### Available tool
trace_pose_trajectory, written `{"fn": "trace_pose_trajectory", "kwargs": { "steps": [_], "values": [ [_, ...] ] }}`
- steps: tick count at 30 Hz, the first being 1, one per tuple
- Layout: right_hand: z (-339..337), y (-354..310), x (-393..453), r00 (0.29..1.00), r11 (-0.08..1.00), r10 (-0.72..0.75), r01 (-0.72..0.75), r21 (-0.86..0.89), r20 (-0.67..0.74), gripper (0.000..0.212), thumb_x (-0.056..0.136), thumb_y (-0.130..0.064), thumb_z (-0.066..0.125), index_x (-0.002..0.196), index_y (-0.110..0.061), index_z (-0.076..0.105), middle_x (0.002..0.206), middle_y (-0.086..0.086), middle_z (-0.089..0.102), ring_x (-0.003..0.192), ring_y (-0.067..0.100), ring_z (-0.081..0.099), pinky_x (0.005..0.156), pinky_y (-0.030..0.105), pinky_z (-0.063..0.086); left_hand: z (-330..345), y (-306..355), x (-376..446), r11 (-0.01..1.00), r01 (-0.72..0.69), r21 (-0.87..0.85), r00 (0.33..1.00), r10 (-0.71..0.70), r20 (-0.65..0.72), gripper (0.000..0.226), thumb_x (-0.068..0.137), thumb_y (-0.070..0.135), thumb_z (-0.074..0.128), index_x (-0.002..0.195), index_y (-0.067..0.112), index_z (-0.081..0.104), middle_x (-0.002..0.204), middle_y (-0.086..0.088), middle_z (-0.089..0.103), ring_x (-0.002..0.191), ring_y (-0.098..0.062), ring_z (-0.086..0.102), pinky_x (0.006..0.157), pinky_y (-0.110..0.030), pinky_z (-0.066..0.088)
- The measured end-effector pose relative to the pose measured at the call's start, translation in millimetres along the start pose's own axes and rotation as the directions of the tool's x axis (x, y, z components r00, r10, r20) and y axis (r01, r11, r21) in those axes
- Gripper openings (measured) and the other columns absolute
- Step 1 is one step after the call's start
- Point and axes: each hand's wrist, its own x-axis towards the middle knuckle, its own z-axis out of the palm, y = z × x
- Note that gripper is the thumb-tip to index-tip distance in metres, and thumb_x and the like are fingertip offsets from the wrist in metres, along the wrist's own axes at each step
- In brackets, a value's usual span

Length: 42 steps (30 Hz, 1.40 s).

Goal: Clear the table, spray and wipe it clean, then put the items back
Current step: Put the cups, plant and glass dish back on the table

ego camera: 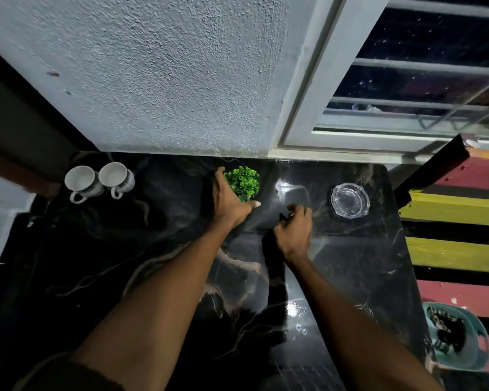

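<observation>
The black marble table (350,263) runs from the wall toward me. A small green potted plant (244,180) stands near the table's far edge, and my left hand (228,203) is wrapped around its pot from the left, thumb across the front. My right hand (294,231) is closed on a dark cloth (275,266) that hangs down from the fist over the tabletop. Two white cups (99,180) sit side by side at the far left corner. A clear glass ashtray (349,200) rests at the far right.
A rough white wall (153,80) backs the table, with a barred window (407,80) to the right. Beyond the table's right edge lie red, yellow and black striped slats (458,210) and a teal item (458,337) on them.
</observation>
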Motion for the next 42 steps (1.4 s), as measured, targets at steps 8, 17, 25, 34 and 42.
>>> {"fn": "trace_pose_trajectory", "kwargs": {
  "steps": [8,17,25,34,42],
  "values": [
    [62,-39,-56,0.993,0.994,-0.099,0.096,0.053,0.060,0.020,0.076,0.000,0.060,0.095,-0.004,0.056,0.102,0.016,0.056,0.093,0.035,0.057,0.083,0.047,0.048,-62,-71,-31,0.994,-0.093,-0.056,0.995,0.092,-0.025,0.087,0.059,0.004,0.087,0.135,0.016,0.046,0.129,-0.004,0.055,0.112,-0.017,0.057,0.094,-0.044,0.056],
    [141,-143,-106,0.938,0.968,-0.243,0.219,0.120,0.249,0.013,0.081,-0.009,0.063,0.094,-0.009,0.063,0.105,0.015,0.062,0.095,0.036,0.061,0.084,0.041,0.047,-193,-150,-37,0.994,0.019,-0.110,0.816,-0.079,-0.572,0.020,0.077,0.001,0.057,0.092,0.009,0.068,0.079,-0.015,0.071,0.067,-0.025,0.065,0.066,-0.027,0.051],
    [202,-220,-104,0.915,0.980,-0.169,0.118,0.158,0.367,0.024,0.085,-0.031,0.074,0.096,-0.010,0.069,0.098,0.015,0.074,0.097,0.036,0.069,0.084,0.039,0.055,-272,-172,39,0.931,0.252,-0.263,0.749,-0.360,-0.557,0.027,0.084,0.003,0.064,0.111,0.000,0.065,0.111,-0.024,0.069,0.105,-0.035,0.065,0.095,-0.041,0.049],
    [230,-256,-105,0.937,0.993,-0.065,0.026,0.118,0.342,0.026,0.088,-0.035,0.069,0.106,-0.017,0.074,0.110,0.014,0.075,0.110,0.037,0.068,0.084,0.035,0.053,-287,-200,68,0.911,0.202,-0.359,0.884,-0.327,-0.335,0.006,0.090,0.016,0.062,0.094,0.016,0.066,0.082,-0.016,0.068,0.077,-0.029,0.067,0.082,-0.052,0.059],
    [235,-252,-114,0.973,0.989,-0.062,0.030,0.146,0.224,0.023,0.089,-0.022,0.063,0.095,-0.006,0.079,0.094,0.025,0.074,0.097,0.042,0.068,0.076,0.038,0.052,-284,-199,66,0.877,0.143,-0.458,0.900,-0.308,-0.308,0.016,0.094,0.003,0.062,0.080,0.009,0.067,0.075,-0.015,0.066,0.064,-0.019,0.064,0.081,-0.043,0.057]
  ]
}}
